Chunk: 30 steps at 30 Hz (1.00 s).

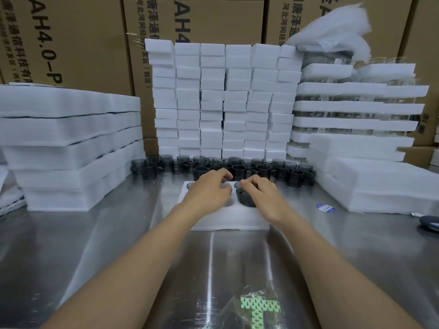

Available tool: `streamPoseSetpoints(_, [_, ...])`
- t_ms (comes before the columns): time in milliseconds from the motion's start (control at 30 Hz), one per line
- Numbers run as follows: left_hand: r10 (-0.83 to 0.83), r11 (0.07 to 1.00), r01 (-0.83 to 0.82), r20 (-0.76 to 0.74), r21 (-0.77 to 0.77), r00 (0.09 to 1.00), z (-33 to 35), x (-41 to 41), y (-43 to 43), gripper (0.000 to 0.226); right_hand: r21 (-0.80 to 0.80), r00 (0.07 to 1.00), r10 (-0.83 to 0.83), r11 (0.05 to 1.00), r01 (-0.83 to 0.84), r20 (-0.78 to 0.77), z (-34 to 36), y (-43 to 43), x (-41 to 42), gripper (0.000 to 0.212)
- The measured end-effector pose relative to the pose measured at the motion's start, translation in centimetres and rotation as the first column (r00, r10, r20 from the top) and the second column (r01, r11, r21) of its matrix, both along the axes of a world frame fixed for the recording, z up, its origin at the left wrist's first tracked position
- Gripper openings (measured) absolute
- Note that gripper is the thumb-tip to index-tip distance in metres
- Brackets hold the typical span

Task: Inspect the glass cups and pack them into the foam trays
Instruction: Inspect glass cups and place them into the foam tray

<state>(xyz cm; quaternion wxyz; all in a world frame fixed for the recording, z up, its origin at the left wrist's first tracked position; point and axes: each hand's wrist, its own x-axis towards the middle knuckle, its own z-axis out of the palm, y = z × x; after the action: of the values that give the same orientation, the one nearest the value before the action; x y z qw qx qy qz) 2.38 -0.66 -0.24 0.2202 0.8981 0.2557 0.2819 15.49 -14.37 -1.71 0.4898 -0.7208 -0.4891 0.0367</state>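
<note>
Both hands are out over the white foam tray (228, 219) that lies flat on the steel worktop (95, 245). From my head view the right hand (261, 193) has its fingers curled over the rim of a dark smoked glass cup (245, 198), which sits at the tray's right side, seemingly partly down in a pocket. The left hand (209, 189) hovers over the tray's left half with fingers loosely bent; I cannot tell whether it pinches anything, though a cup rim (191, 185) shows just beyond it at the tray's far left corner. The two hands are close together but not touching.

Behind the tray, a crowded row of loose glass cups (221, 166) of the same grey tint stands along the worktop, some stacked on others. Behind that row rises a wall of small white foam blocks (223, 100) in neat columns. To the left I see a tall pile of foam sheets (69, 143); to the right, stacked trays with glassware between the layers (356, 108), and a lower pile of foam (380, 184) in front of them. A round blue sticker (326, 207) lies on the worktop near that pile. Cardboard cartons (78, 39) printed with dark lettering fill the background. Near the bottom edge, a clear wrapper with green-and-white tape (257, 307) rests between my forearms.
</note>
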Motion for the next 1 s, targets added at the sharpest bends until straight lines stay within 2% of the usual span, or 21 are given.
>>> streamPoseSetpoints(67, [-0.008, 1.000, 0.008, -0.006, 0.010, 1.000, -0.1, 0.1, 0.1, 0.028, 0.015, 1.000, -0.004, 1.000, 0.003, 0.028, 0.0, 0.0, 0.0, 0.027])
streamPoseSetpoints(133, [-0.013, 1.000, 0.013, -0.017, 0.018, 1.000, -0.1, 0.1, 0.1, 0.028, 0.073, 0.999, -0.001, 0.997, -0.003, 0.049, 0.2, -0.1, -0.1, 0.035])
streamPoseSetpoints(267, [-0.011, 0.999, 0.012, -0.026, 0.032, 1.000, -0.2, 0.1, 0.1, 0.027, 0.128, 0.999, -0.046, 0.991, 0.045, 0.004, -0.1, -0.4, -0.1, 0.041])
streamPoseSetpoints(433, [-0.006, 0.999, 0.008, -0.034, 0.049, 0.999, -0.1, 0.0, -0.2, 0.026, -0.108, 0.962, 0.028, 0.994, 0.002, 0.273, -1.0, 0.1, 1.0, 0.035])
streamPoseSetpoints(467, [-0.002, 0.998, 0.004, -0.037, 0.057, 0.999, -0.1, -0.1, -0.2, 0.025, -0.095, 0.959, 0.011, 0.995, 0.016, 0.282, -1.1, 0.1, 1.0, 0.033])
streamPoseSetpoints(533, [0.002, 0.997, 0.001, -0.042, 0.073, 0.999, 0.0, -0.1, -0.5, 0.025, 0.031, 0.958, -0.069, 0.998, 0.063, 0.278, -0.9, -0.3, 0.5, 0.035])
streamPoseSetpoints(600, [-0.009, 0.997, 0.012, -0.046, 0.073, 0.999, 0.1, -0.4, -0.9, 0.026, 0.168, 0.949, -0.145, 0.981, 0.100, 0.279, -0.2, -0.4, 0.0, 0.049])
streamPoseSetpoints(633, [-0.012, 0.997, 0.015, -0.048, 0.074, 0.999, 0.2, -0.5, -1.0, 0.027, 0.185, 0.945, -0.148, 0.978, 0.096, 0.291, 0.2, -0.4, -0.2, 0.057])
streamPoseSetpoints(667, [-0.012, 0.997, 0.017, -0.057, 0.079, 0.998, 0.3, -0.6, -1.1, 0.027, 0.141, 0.942, -0.116, 0.987, 0.074, 0.315, 0.4, -0.2, -0.4, 0.064])
streamPoseSetpoints(700, [-0.011, 0.996, 0.018, -0.072, 0.087, 0.997, 0.4, -0.7, -1.2, 0.026, 0.031, 0.933, -0.062, 0.998, 0.054, 0.355, 0.4, 0.0, -0.7, 0.068])
streamPoseSetpoints(767, [-0.007, 0.995, 0.017, -0.107, 0.096, 0.994, 0.6, -0.8, -1.3, 0.025, -0.222, 0.900, 0.044, 0.973, 0.059, 0.433, -0.1, 0.6, -0.8, 0.068])
streamPoseSetpoints(800, [-0.006, 0.995, 0.018, -0.117, 0.096, 0.993, 0.6, -0.8, -1.3, 0.024, -0.274, 0.893, 0.062, 0.959, 0.070, 0.446, -0.5, 0.7, -0.8, 0.066])
streamPoseSetpoints(867, [-0.003, 0.995, 0.015, -0.114, 0.101, 0.993, 0.6, -0.8, -1.4, 0.023, -0.260, 0.916, 0.056, 0.964, 0.053, 0.397, -0.7, 0.8, -0.9, 0.063])
streamPoseSetpoints(933, [0.001, 0.995, 0.010, -0.103, 0.100, 0.995, 0.6, -0.7, -1.4, 0.024, -0.178, 0.987, 0.050, 0.984, -0.022, 0.152, -0.2, 0.6, -0.9, 0.062])
streamPoseSetpoints(1000, [0.001, 0.995, 0.010, -0.108, 0.104, 0.994, 0.4, -0.6, -1.5, 0.025, -0.061, 0.996, 0.046, 0.997, -0.051, -0.070, 0.1, 0.3, -0.7, 0.061])
